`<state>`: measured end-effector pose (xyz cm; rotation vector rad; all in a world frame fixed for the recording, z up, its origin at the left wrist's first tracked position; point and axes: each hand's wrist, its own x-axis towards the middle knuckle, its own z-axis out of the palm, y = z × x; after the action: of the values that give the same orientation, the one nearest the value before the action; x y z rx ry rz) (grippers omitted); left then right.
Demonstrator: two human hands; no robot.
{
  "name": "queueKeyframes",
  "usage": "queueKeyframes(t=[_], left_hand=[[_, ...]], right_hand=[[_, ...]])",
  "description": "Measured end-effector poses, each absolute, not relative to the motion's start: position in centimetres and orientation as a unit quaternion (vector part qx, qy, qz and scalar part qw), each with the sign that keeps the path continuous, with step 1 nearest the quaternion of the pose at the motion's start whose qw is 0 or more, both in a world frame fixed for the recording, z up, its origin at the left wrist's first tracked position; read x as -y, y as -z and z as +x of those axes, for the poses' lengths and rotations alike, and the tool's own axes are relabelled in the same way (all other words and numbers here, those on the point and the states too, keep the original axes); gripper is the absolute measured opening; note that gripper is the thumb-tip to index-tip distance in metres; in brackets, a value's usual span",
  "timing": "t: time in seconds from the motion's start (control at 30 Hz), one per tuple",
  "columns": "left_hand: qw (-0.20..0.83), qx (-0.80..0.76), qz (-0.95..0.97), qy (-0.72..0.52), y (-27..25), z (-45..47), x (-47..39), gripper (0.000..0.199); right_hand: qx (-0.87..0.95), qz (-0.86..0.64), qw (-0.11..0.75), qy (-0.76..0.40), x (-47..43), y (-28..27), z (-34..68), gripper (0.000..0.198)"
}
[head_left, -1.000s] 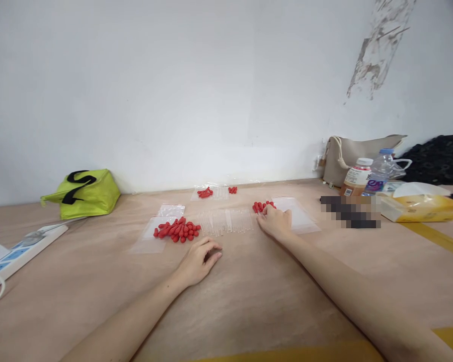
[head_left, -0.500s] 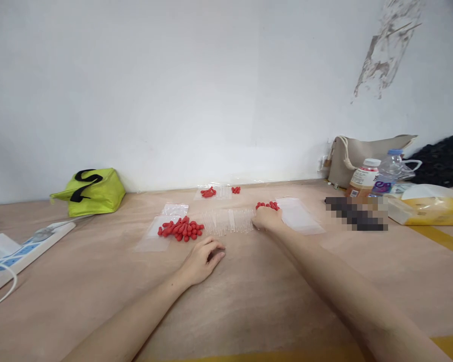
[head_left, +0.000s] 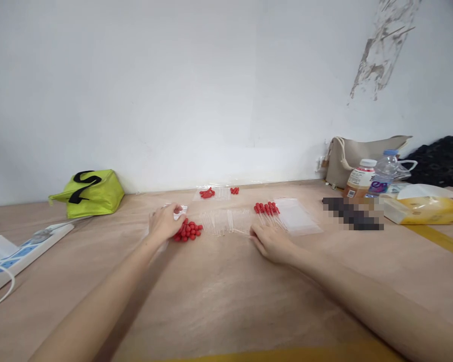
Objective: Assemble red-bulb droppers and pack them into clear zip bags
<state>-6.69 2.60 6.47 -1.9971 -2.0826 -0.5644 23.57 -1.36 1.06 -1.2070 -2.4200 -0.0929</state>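
Small red bulb-shaped pieces [head_left: 189,231] lie heaped on the brown surface [head_left: 211,301], just right of the left hand [head_left: 165,221], whose grip I cannot tell. The right hand [head_left: 272,243] has its grip pinched on a slim, clear tube [head_left: 242,232], near red-topped clear droppers [head_left: 267,208] beside a flat translucent bag [head_left: 301,219].

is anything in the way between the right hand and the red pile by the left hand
Yes: a row of thin clear tubes lies on the table between the right hand and the red pile. The left hand is at the pile's left side, not in between.
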Motion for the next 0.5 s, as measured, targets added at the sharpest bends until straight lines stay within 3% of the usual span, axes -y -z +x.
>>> queueKeyframes(t=[0.27, 0.5], left_hand=[[0.048, 0.732, -0.675, 0.081, -7.0, -7.0, -7.6, 0.022], [0.059, 0.723, -0.678, 0.119, -7.6, -6.0, -7.0, 0.016]], right_hand=[[0.881, -0.377, 0.286, -0.007, 2.3, 1.2, 23.9, 0.025], [0.883, -0.372, 0.287, -0.009, 2.2, 1.7, 24.0, 0.03]])
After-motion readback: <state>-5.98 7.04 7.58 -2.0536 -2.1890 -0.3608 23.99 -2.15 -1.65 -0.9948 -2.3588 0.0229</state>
